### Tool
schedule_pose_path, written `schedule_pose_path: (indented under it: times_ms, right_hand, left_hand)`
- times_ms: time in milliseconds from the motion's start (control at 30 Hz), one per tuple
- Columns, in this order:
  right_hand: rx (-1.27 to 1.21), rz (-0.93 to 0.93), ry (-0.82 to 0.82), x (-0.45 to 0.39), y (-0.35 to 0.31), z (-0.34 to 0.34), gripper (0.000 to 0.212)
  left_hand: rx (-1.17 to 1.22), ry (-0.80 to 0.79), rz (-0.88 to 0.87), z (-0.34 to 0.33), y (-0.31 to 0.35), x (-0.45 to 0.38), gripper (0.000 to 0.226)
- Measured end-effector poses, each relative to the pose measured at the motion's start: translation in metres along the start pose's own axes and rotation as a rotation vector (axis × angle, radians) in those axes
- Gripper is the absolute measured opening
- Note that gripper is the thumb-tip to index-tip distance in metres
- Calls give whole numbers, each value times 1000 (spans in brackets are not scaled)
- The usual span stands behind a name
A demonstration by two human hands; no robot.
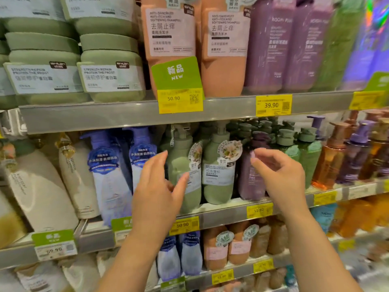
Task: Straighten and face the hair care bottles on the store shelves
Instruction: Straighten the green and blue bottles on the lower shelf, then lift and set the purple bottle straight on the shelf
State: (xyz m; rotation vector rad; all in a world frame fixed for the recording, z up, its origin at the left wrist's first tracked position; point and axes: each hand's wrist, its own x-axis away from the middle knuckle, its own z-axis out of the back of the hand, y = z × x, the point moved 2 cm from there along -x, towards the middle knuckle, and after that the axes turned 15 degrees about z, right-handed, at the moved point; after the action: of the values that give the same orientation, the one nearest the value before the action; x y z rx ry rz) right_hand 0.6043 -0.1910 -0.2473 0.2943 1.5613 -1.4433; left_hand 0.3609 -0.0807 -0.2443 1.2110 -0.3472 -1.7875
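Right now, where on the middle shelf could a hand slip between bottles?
Dark gap between the right green bottle and purple bottle; a narrower one between the blue bottles. Right of the purple bottle, green pumps and amber bottles stand crowded.

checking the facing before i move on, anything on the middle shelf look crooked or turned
Yes. The left green bottle, in front of the left hand, is turned so its label faces right, unlike the square-facing green bottle beside it.
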Motion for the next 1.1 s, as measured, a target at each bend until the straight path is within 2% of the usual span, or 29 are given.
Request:
schedule_pose_path:
  times_ms: [100, 267, 433, 533, 667, 767, 867, 933, 1033, 1100]
  right_hand:
    - [10, -49, -27, 8, 7, 18, 14]
    - [-31, -121, -83, 23, 14, 32, 13]
    - [-66, -184, -132, 24, 13, 33, 11]
    - [-58, -215, -148, 20, 12, 29, 12]
    - [89, -242, -182, 12, 12, 22, 34]
    - [220, -184, -185, -5, 10, 18, 57]
    - [377, -129, -203, -27, 9, 17, 69]
    - [456, -127, -274, -40, 13, 13, 72]
    - [545, -175, -437, -56, 17, 2, 63]
    - [578, -184, -475, -61, 20, -2, 58]
  left_hand:
    - [-47, -116, 91, -22, 15, -15, 80]
    - [-134, -190, 191, -34, 17, -41, 91]
    - [-279, -174, 138, -35, 18, -53, 66]
    - [-307, -198, 134, -36, 18, -58, 64]
    - [-339, -253, 75, -29, 13, -67, 64]
    - [-365, -309, 33, -23, 11, -73, 63]
    - [-396, -353, 6, -23, 11, -75, 63]
    - [-409, -365, 2, -23, 11, -76, 65]
    - [-404, -355, 13, -22, 10, -75, 75]
    - [-370, -349, 33, -19, 8, -71, 81]
